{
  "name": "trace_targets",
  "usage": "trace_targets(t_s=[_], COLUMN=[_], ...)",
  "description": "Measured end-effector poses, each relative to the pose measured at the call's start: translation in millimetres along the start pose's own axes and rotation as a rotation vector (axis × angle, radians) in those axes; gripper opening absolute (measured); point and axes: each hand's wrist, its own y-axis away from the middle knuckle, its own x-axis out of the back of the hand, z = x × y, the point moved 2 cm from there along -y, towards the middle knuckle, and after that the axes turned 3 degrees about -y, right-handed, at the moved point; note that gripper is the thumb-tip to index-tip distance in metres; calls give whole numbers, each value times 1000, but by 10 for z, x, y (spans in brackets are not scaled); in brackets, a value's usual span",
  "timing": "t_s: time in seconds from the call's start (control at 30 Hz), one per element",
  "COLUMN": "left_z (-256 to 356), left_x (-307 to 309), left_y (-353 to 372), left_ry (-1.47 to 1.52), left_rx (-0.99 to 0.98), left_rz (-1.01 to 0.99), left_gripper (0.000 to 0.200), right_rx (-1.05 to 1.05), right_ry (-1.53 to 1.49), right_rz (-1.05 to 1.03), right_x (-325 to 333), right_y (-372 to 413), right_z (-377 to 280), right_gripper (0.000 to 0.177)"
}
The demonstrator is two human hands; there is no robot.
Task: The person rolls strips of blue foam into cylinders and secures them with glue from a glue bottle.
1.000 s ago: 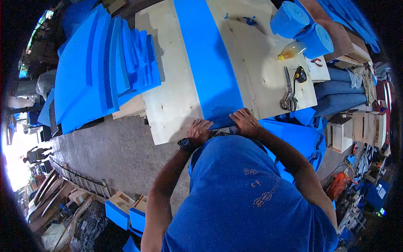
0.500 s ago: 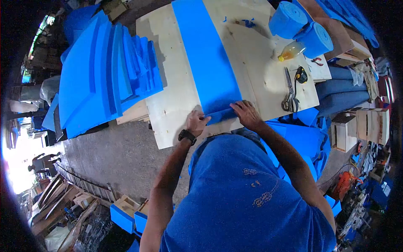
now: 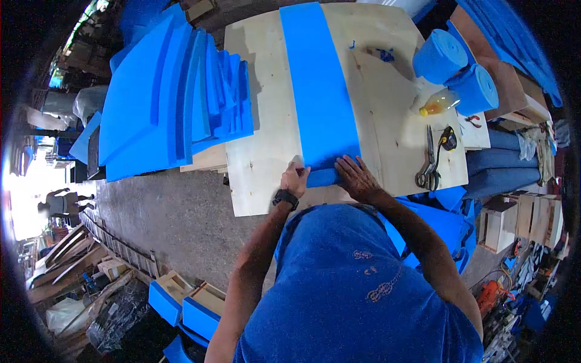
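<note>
A long blue foam strip (image 3: 321,85) runs down the plywood tabletop, and its near end is turned up into a small roll (image 3: 323,178). My left hand (image 3: 295,180), with a dark watch on the wrist, pinches the left side of that rolled end between thumb and fingers. On the opposite side, my right hand (image 3: 358,179) rests over the roll's right end, fingers stretched and apart. The underside of the roll is hidden.
Stacked blue foam sheets (image 3: 175,97) overhang the table's left. To the right are two foam rolls (image 3: 440,55), a bottle of yellowish liquid (image 3: 439,102), scissors (image 3: 429,158) and a tape measure (image 3: 448,138). Wooden boxes (image 3: 204,307) stand below left; a person (image 3: 63,202) is far left.
The view has shifted, so the table appears further right. My right hand's fingers have flattened and spread over the rolled foam end; my left hand still pinches its left side.
</note>
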Motion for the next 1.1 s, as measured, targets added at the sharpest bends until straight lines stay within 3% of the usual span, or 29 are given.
trace_targets(t_s=[0.03,0.1,0.17,0.2,0.3,0.43,0.53,0.63,0.87,1.0,1.1], left_z=[42,-12,233,384,314,313,349,373,274,-65,298], left_x=[20,-49,10,70,-4,-84,-129,-170,-172,-404,-129], left_y=[33,45,187,249,188,-133,-385,-460,-468,-428,-342], left_ry=[29,-66,-27,-143,-195,-113,-126,-168,46,409,150], left_rx=[19,-179,-404,-498,-467,-307,-197,-114,-152,-79,-204], left_rz=[25,119,260,269,46,144,195,238,246,243,173], left_gripper=[30,30,34,37,42,44,48,47,63,66,64], right_rx=[-14,-6,-11,-16,-30,-45,-134,-1,-94,-161,-147], right_ry=[-7,-33,-57,-68,-81,-35,6,17,-67,-106,-121], right_rz=[-16,-28,-63,-94,-63,118,76,160,24,11,87], right_x=[-5,-27,-23,18,144,227,338,299,231,161,222], right_y=[-46,-99,-152,-198,-387,-635,-734,-601,-617,-864,-1041], right_z=[32,100,173,207,315,429,397,230,309,520,682], right_gripper=[60,62,60,57,52,48,49,54,65,61,64])
